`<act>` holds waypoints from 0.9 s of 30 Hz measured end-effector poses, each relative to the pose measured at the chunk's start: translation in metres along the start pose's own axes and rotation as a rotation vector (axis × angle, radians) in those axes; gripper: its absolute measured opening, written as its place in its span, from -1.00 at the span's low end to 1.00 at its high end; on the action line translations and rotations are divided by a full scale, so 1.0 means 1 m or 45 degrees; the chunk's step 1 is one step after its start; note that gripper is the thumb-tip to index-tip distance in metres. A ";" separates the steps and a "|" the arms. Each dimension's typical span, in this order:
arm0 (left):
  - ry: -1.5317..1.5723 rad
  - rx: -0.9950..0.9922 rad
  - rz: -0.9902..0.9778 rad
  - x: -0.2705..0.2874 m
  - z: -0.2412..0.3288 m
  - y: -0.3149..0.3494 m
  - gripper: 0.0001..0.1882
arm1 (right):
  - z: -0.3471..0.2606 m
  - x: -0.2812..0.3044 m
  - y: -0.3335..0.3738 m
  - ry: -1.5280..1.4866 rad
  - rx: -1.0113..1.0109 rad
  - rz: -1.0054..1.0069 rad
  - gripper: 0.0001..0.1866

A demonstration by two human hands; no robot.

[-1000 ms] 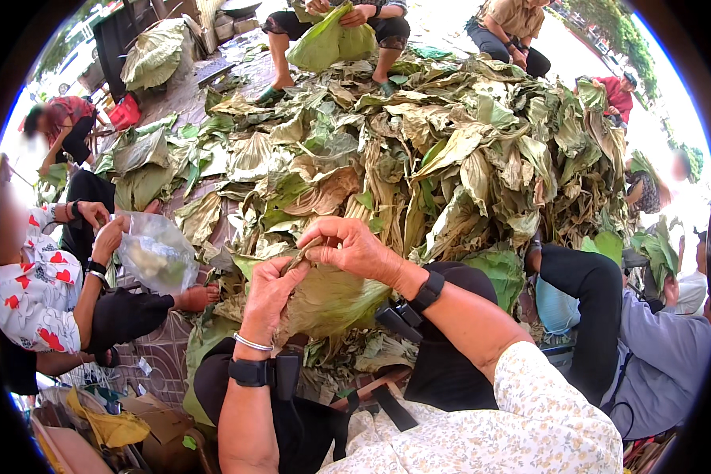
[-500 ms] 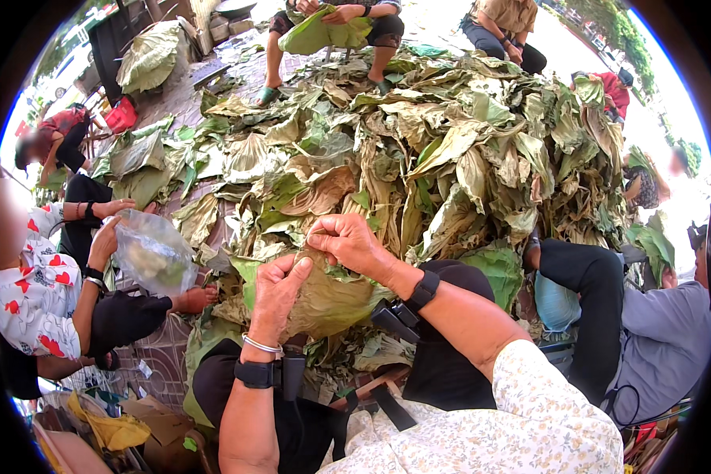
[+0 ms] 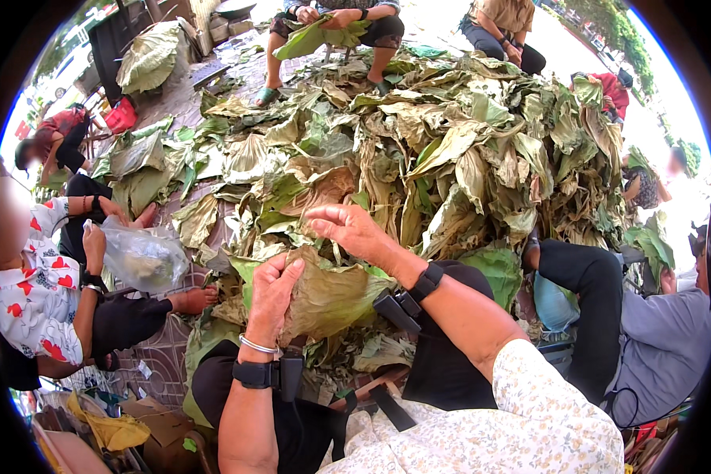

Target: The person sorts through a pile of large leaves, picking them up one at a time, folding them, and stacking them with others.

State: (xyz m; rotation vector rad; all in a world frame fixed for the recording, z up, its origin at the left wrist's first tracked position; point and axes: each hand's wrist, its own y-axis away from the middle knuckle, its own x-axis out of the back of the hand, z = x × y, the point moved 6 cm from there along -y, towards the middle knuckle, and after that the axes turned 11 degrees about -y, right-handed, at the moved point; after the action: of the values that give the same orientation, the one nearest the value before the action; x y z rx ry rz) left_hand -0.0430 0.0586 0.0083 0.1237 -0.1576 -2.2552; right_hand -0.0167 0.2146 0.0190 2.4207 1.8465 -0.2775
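My left hand pinches the edge of a large dried leaf, thumb on top, much like a lotus leaf. The leaf is brownish green, creased and folded, and hangs over my lap. Just above its upper edge is my right hand, fingers stretched out and apart from the leaf, with nothing visible in them. Beyond both hands rises a big heap of similar withered leaves, mostly tan with some green ones.
People sit around the heap; the one at the far side holds a green leaf. At left, a person handles a clear plastic bag. A blue sack stands at right. Lower left are a cardboard box and yellow bag.
My right hand has let go of the leaf's upper edge and its fingers have straightened. My left hand still grips the leaf. The person at left has lowered the plastic bag slightly.
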 end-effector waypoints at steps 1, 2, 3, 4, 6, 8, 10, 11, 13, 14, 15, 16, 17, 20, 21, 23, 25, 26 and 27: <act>-0.010 -0.005 -0.007 0.004 -0.004 -0.001 -0.86 | -0.001 -0.007 0.004 0.041 -0.037 -0.119 -0.78; -0.020 -0.010 -0.012 0.006 -0.007 -0.001 -0.86 | -0.005 -0.016 0.009 0.083 -0.074 -0.240 -0.78; -0.031 -0.026 -0.015 0.006 -0.009 -0.002 -0.86 | -0.012 -0.022 0.014 0.135 -0.027 -0.264 -0.84; -0.041 -0.041 -0.018 0.006 -0.010 -0.003 -0.87 | -0.011 -0.024 0.014 0.149 -0.022 -0.283 -0.85; -0.064 -0.037 -0.046 0.003 -0.009 -0.003 -0.87 | -0.009 -0.024 0.015 0.182 -0.009 -0.307 -0.86; -0.086 0.005 -0.077 0.001 -0.005 0.000 -0.88 | -0.004 -0.024 0.015 0.094 -0.078 -0.303 -0.88; 0.000 0.000 -0.076 -0.002 0.001 0.001 -0.88 | 0.002 -0.024 0.018 -0.080 -0.278 -0.271 -0.89; 0.043 -0.005 -0.077 -0.004 0.003 0.001 -0.88 | 0.003 -0.017 0.015 -0.210 -0.291 -0.149 -0.89; 0.047 -0.041 -0.111 -0.007 0.006 0.001 -0.88 | 0.014 0.003 0.005 -0.471 -0.312 0.096 -0.90; 0.049 -0.057 -0.119 -0.007 0.007 0.003 -0.88 | 0.005 0.006 -0.001 -0.497 -0.229 0.085 -0.91; 0.045 -0.040 -0.108 -0.006 0.005 0.003 -0.89 | -0.001 0.010 -0.002 -0.332 -0.168 0.119 -0.87; 0.042 -0.023 -0.098 -0.004 0.002 0.003 -0.89 | -0.008 0.011 -0.002 -0.167 -0.106 0.152 -0.81; 0.040 -0.006 -0.097 -0.005 0.001 0.002 -0.89 | -0.007 0.011 -0.002 -0.104 -0.066 0.119 -0.79; 0.094 0.050 -0.051 -0.006 0.002 0.000 -0.88 | -0.005 -0.001 0.003 0.070 -0.011 -0.067 -0.73; 0.045 0.042 -0.053 -0.004 0.000 0.000 -0.88 | -0.008 -0.011 0.007 0.117 -0.035 -0.189 -0.74; -0.052 0.026 -0.064 0.001 -0.006 -0.001 -0.89 | -0.022 -0.027 0.017 0.163 0.047 -0.301 -0.80; -0.113 0.060 -0.117 -0.001 -0.009 0.000 -0.89 | -0.024 -0.027 0.016 0.307 0.178 -0.353 -0.83; -0.142 0.075 -0.148 -0.003 -0.010 0.000 -0.89 | -0.026 -0.027 0.017 0.383 0.244 -0.375 -0.84; -0.127 0.054 -0.105 -0.003 -0.008 0.000 -0.89 | -0.026 -0.026 0.016 0.358 0.268 -0.293 -0.86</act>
State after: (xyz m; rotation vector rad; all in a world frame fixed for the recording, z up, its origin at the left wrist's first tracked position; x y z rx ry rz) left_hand -0.0400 0.0605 0.0010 0.0406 -0.2580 -2.3422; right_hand -0.0054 0.1900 0.0491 2.4885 2.3328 -0.1592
